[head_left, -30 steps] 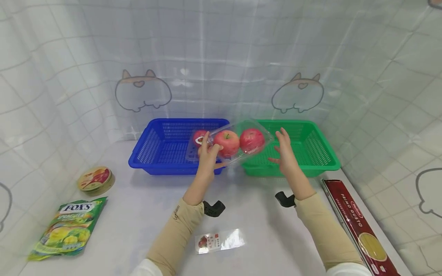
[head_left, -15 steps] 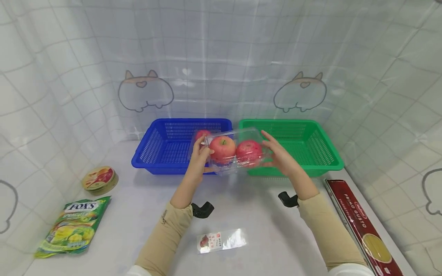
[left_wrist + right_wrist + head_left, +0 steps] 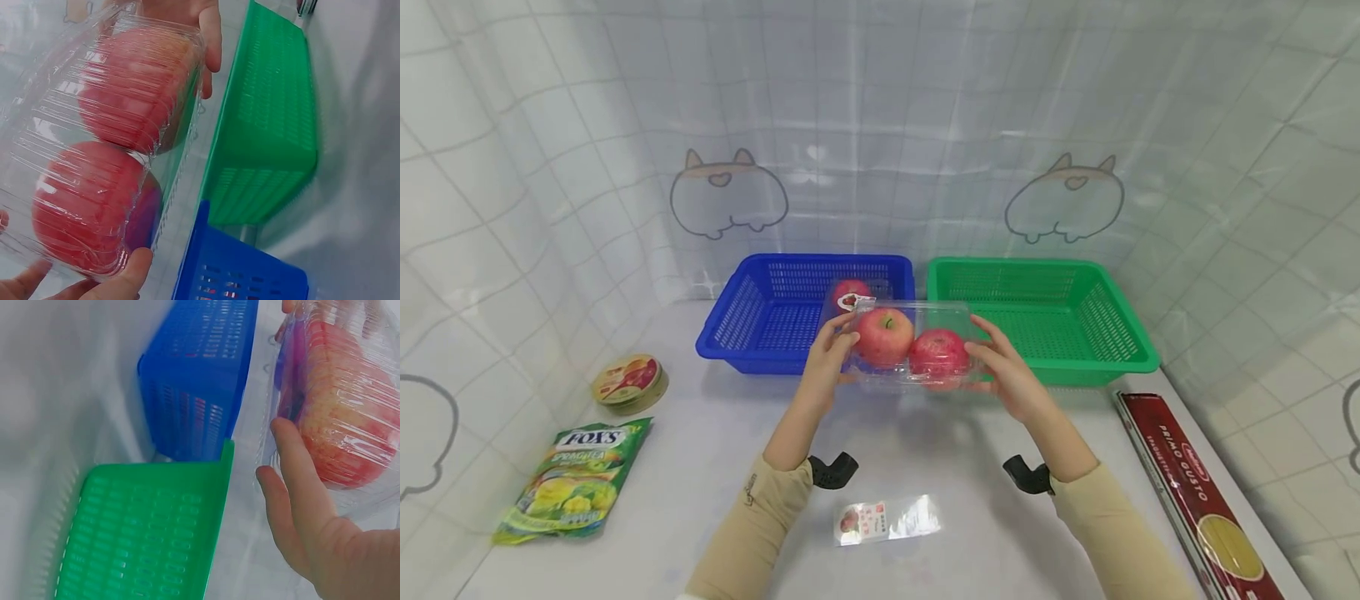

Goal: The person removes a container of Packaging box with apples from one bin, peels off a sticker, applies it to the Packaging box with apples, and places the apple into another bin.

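holding a clear two-apple pack [image 3: 916, 343] between left hand [image 3: 826, 362] and right hand [image 3: 1011, 377], raised near the green basket [image 3: 1078, 373], not yet placed; seemingly another pack [image 3: 850, 290] already lies in the blue basket [image 3: 752, 362].

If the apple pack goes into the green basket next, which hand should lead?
Right, I'd judge: the right hand holds the end of the pack nearer the green basket, while the left hand grips the opposite end, on the side of the blue basket.
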{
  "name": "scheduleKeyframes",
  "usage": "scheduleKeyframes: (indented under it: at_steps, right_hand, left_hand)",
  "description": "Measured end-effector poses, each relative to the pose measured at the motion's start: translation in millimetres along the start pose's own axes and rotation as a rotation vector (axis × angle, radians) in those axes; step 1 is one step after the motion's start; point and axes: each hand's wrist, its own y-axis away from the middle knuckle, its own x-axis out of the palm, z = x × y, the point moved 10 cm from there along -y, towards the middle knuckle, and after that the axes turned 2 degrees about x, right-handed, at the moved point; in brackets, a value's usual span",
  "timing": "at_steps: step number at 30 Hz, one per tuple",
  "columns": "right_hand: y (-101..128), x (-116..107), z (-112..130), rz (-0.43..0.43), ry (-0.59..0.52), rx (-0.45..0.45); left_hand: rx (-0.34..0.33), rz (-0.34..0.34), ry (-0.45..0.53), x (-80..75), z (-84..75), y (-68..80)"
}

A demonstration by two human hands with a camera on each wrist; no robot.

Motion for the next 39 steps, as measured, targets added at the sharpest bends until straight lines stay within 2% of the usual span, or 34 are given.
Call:
scheduleKeyframes:
  at_steps: [7, 14, 19, 23, 32, 39]
  right_hand:
    - [11, 6, -5, 0.006, -0.034, -0.001]
    - [30, 15, -18, 0.010, -0.063, 0.034]
    - [42, 16, -28, -0.012, -0.071, 0.058]
    - [47, 20, -38, -0.008, -0.098, 0.076]
    - [49, 19, -62, -0.043, -0.101, 0.116]
    - [43, 14, -78, -0.065, -0.067, 0.140]
  left_hand:
    - [-0.005, 0.050, -0.019, -1.3, -2.4, 15.2]
    - [-0.044, 0.106, -0.136, -5.7, 10.4, 38.7]
    - [-0.030, 0.144, -0.124, -4.5, 19.3, 53.9]
    - [-0.030, 0.146, -0.111, -4.7, 25.7, 62.3]
    - [-0.074, 0.096, -0.077, -3.3, 49.9, 64.9]
    - [-0.111, 0.064, -0.141, 0.2, 74.4, 59.8]
